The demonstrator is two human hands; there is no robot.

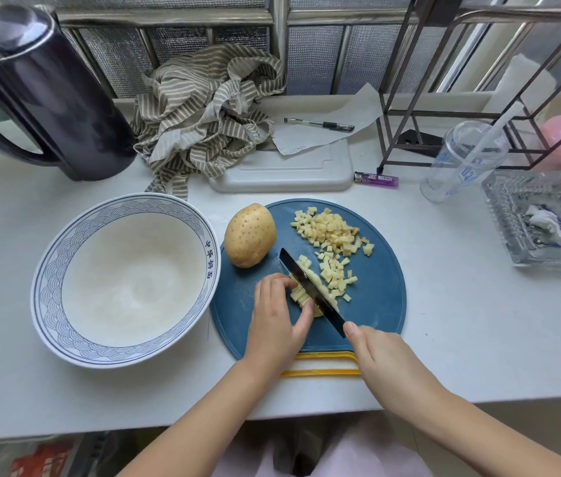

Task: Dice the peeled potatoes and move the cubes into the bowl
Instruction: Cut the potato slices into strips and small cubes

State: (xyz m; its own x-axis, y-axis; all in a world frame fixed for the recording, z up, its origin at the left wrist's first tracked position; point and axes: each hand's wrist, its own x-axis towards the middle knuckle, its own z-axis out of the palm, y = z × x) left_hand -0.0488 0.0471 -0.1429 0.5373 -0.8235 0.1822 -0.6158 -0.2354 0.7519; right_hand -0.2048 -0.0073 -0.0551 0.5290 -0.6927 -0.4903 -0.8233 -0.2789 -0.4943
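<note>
The left forearm (pixel 203 407) reached in from 7 o'clock; the left hand (pixel 279 315) lay palm-down, fingertips curled on the potato strips (pixel 298 296). From 4 o'clock, the right hand (pixel 382 356) gripped the knife (pixel 310 287), one finger pointing toward 11 o'clock.

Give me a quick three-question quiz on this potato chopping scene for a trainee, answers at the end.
1. True or false: the diced cubes all lie on the blue cutting board, none in the bowl.
2. Fill in: the left hand pins down ____ against the knife blade.
3. Choose: the knife is A. gripped by the right hand; B. lying flat on the counter; C. resting inside the bowl.

Key: 1 true; 2 potato strips; 3 A.
</note>
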